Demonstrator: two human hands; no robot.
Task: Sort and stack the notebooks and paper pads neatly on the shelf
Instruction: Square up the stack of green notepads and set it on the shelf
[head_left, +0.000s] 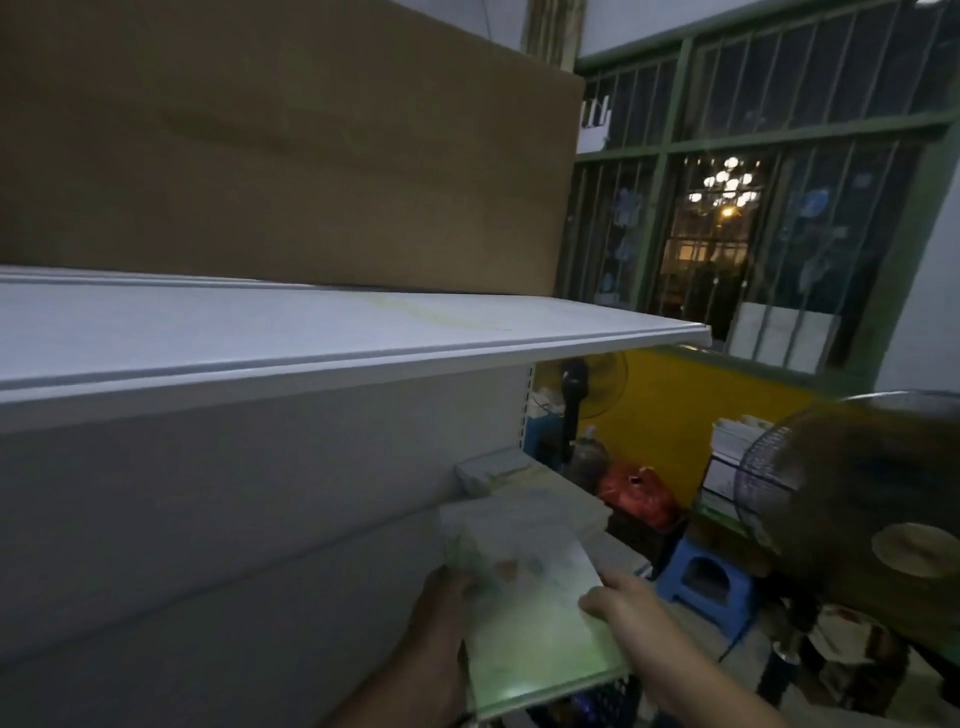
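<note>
While my left hand (448, 610) grips the left edge of the pale green notebook (535, 618), fingers tucked beneath it, I'm seeing a glossy cover, blurred print, held in the air just in front of the stack of pads (524, 512). Overhead the white shelf (311, 348) juts out, a big cardboard box (270, 156) on it. Right hand (621, 600) has its fingers curled on the notebook's right edge. Further right: red bag (636, 493), blue stool (706, 587), dark fan (857, 499) crowding close.

A box (285, 145) sits on the shelf (311, 338), upper left of frame. Below, lower centre, a notebook (535, 623) lies before pads (498, 470); a fan (852, 493) stands right.
</note>
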